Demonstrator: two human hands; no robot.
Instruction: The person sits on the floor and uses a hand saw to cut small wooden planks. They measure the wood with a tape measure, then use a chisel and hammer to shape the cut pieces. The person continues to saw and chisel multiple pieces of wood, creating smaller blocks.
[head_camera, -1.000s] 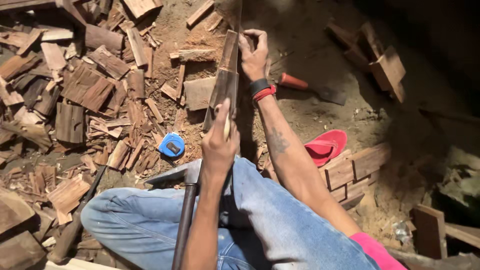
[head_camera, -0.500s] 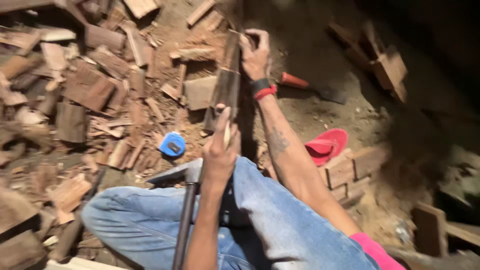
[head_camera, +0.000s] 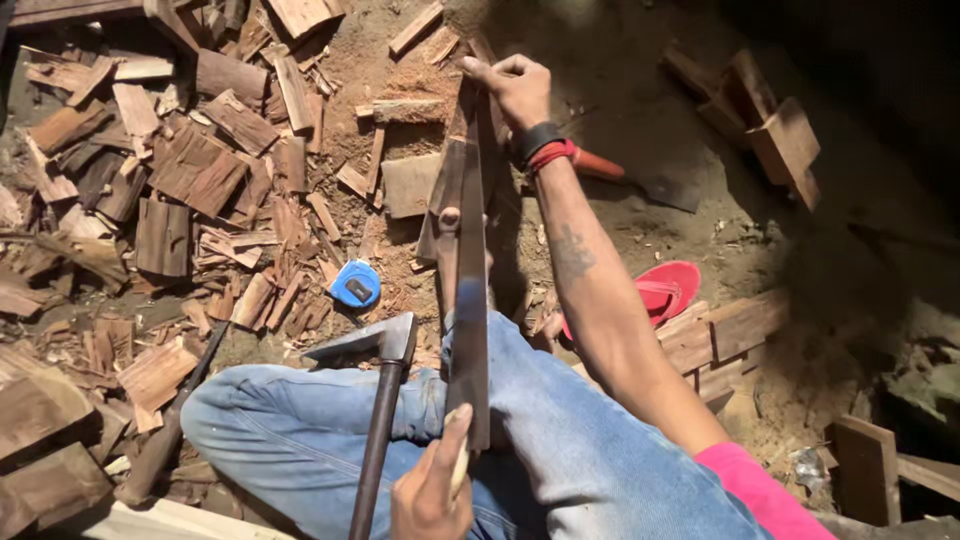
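So the person is sitting on the dirt ground (head_camera: 620, 120) in blue jeans (head_camera: 560, 440), working a long flat metal blade (head_camera: 468, 300) that's running lengthwise away from them, from over the knee out toward a narrow wood piece (head_camera: 445, 190) lying under it. The right hand (head_camera: 515, 88) is reaching out to the far end, fingers (head_camera: 480, 72) curled and pressing on the top of the blade and wood there; there's a dark band and a red one on that wrist. The left hand (head_camera: 430, 490) is sitting low at the near end, fingers wrapped around a pale handle (head_camera: 458, 470) with the thumb lying up along it, so it's gripping the blade's near end.

Right beside the blade on the left, an axe (head_camera: 375, 345) is resting with its head by the knee and its dark handle pointing back toward the camera. A small blue tape measure (head_camera: 356, 285) is lying just left of that, among the chips. The whole left side is covered in a heap of split reddish wood scraps (head_camera: 190, 180). On the right, a red sandal (head_camera: 668, 290) is sitting next to some stacked wood blocks (head_camera: 720, 340), and a red-handled tool (head_camera: 630, 175) is lying behind the right forearm.
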